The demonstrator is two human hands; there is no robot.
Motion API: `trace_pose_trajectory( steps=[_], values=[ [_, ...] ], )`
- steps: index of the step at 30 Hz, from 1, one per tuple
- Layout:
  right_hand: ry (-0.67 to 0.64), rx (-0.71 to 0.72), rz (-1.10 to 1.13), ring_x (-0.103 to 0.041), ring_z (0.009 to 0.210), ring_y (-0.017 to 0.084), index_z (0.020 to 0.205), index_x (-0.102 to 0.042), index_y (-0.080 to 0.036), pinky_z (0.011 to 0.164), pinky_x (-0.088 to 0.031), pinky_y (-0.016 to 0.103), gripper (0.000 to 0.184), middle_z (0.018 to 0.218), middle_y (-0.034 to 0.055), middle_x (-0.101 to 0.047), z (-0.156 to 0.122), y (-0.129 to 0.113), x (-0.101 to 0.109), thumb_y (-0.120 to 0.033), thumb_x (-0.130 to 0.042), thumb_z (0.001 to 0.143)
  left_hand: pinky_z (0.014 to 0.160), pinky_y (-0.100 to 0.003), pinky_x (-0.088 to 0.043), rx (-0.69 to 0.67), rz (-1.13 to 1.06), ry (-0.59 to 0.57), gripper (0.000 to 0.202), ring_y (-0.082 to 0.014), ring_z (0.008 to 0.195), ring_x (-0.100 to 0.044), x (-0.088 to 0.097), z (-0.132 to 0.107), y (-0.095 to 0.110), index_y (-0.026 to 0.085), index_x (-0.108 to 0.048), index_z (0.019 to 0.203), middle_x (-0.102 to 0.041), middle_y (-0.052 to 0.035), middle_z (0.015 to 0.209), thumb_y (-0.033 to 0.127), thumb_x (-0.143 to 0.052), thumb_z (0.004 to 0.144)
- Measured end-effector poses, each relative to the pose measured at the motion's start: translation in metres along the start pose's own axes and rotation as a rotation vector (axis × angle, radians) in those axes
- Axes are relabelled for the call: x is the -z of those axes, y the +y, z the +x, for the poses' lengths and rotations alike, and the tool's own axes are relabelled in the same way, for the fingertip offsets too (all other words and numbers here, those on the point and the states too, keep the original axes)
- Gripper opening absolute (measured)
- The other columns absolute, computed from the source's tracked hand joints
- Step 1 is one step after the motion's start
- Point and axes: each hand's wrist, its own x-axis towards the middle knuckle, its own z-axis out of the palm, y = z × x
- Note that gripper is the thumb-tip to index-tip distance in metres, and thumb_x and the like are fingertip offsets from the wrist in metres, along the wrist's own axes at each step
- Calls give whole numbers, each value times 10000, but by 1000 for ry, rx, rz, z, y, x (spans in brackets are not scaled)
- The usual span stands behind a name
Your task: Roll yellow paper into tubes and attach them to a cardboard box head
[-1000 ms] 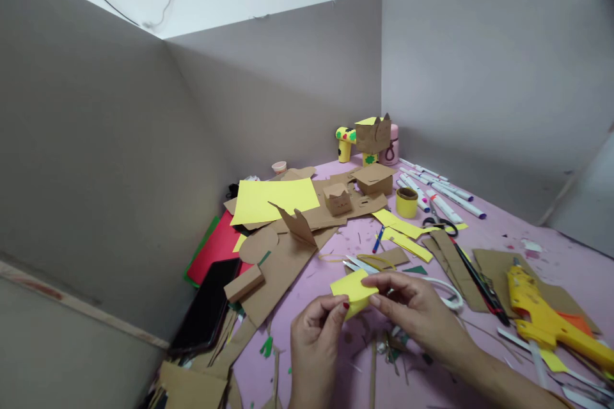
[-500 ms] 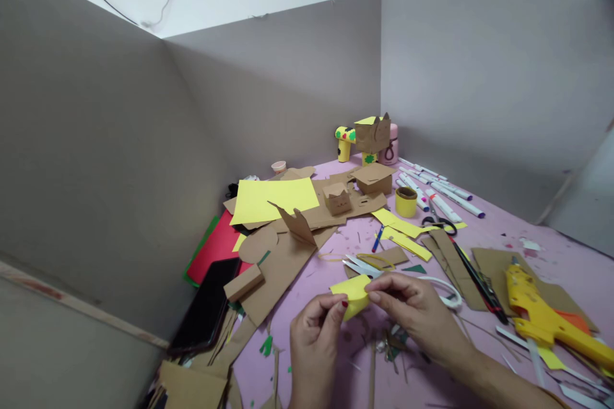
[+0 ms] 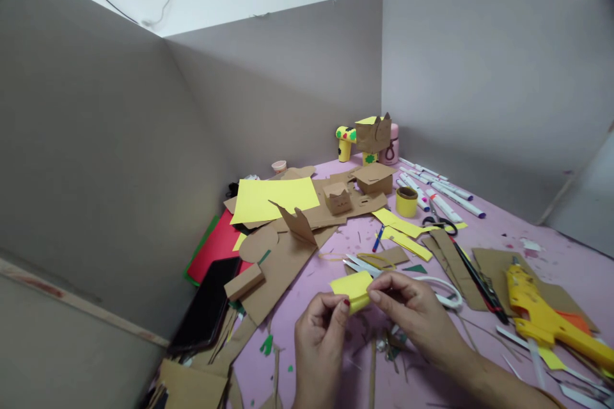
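Observation:
A small folded piece of yellow paper [image 3: 352, 285] is held up between both hands, above the near part of the table. My left hand [image 3: 322, 332] pinches its lower left side, thumb in front. On its right edge, the thumb and fingertips of my right hand [image 3: 412, 310] are closed. Just beyond the paper lie the silver blades of some scissors [image 3: 355, 264], their handles partly hidden behind my right hand. Under the hands, small scraps [image 3: 391, 348] are scattered over the pink tabletop [image 3: 288, 306].
A yellow glue gun [image 3: 542, 313] lies at right, near black-handled scissors [image 3: 439, 223] and markers [image 3: 451, 194]. Cardboard pieces [image 3: 268, 287], a small cat-faced box [image 3: 337, 199] and a yellow sheet [image 3: 273, 198] cover the middle and left. A dark phone [image 3: 206, 306] lies at left. Grey panels [image 3: 288, 89] enclose the table.
The yellow paper's upper part has been bent further down toward me, so its fold looks flatter. My left hand has shifted slightly right; both hands keep their pinch.

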Motion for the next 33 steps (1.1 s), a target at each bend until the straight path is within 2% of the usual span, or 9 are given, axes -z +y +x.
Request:
trace_pose_trajectory(
  steps=[9, 13, 19, 23, 25, 29, 33],
  values=[
    [34, -80, 68, -537, 610, 160, 673, -629, -165, 580, -428, 277, 183, 632, 10, -606, -1, -1, -2, -343, -670, 695, 643, -226, -450, -17, -4, 14, 180, -153, 680, -563, -4, 0, -5, 160, -637, 681, -634, -20, 688, 320, -645, 762],
    [70, -122, 94, -508, 576, 142, 633, -602, -168, 542, -400, 255, 186, 593, -10, -575, 0, -1, -3, -328, -692, 661, 631, -227, -449, -5, -49, 15, 187, -149, 676, -556, -5, -2, -9, 164, -623, 697, -623, -18, 700, 335, -642, 771],
    [53, -144, 120, -508, 572, 139, 644, -603, -165, 536, -396, 254, 203, 596, -8, -581, 0, -3, -2, -343, -698, 668, 626, -234, -458, 23, -74, 6, 163, -155, 671, -577, -6, -3, -7, 160, -643, 730, -644, -27, 704, 317, -683, 737],
    [42, -133, 114, -506, 588, 138, 655, -607, -166, 552, -397, 256, 191, 606, -11, -577, 1, -2, -2, -330, -702, 675, 622, -219, -462, -11, -30, 50, 136, -149, 662, -586, -5, -1, -5, 158, -663, 690, -654, -22, 675, 287, -697, 718],
    [44, -131, 164, -523, 621, 143, 730, -610, -174, 576, -410, 258, 191, 650, -12, -597, 1, -1, -2, -314, -723, 664, 580, -208, -457, -18, -13, 67, 136, -139, 622, -576, -4, -1, -5, 161, -668, 684, -648, -15, 657, 290, -694, 718],
    [23, -151, 318, -538, 635, 132, 972, -553, -220, 565, -411, 235, 361, 697, -37, -628, 0, 0, -4, -287, -743, 673, 546, -209, -455, -63, 22, 83, 132, -129, 573, -562, -3, -4, -8, 169, -668, 694, -646, -11, 658, 294, -673, 739],
    [23, -134, 371, -538, 605, 112, 995, -540, -232, 548, -402, 215, 375, 672, -60, -625, -2, 0, -5, -279, -746, 685, 602, -225, -474, -113, 68, 78, 123, -153, 640, -601, -3, -5, -10, 179, -671, 710, -662, -20, 690, 290, -655, 760]
  ],
)
